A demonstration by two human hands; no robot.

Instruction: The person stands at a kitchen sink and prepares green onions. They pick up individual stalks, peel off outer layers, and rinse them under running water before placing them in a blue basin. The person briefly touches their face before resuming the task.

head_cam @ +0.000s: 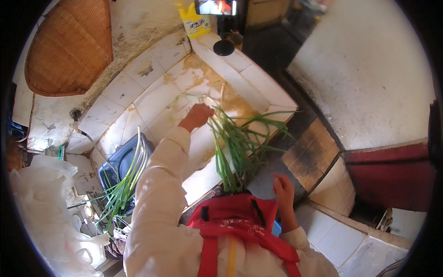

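My left hand (197,117) is closed at the pale stem end of a bunch of green onions (230,149) over the white tiled counter (157,100). Its curled fingers seem to grip stems, though they hide the exact hold. Long green leaves fan out towards me and to the right, past the counter's edge. My right hand (284,187) is raised on the right, beyond the leaf tips, with fingers bent and no object visible in it. More green onions (129,183) lie across a blue plastic basin (112,166) to the left of my left arm.
A phone (216,7) on a round-based stand (223,47) and a yellow bottle (195,22) are at the counter's far end. A hose (95,143) runs from the wall towards the basin. Plastic bags (45,204) fill the left. A woven tray (71,48) hangs on the wall.
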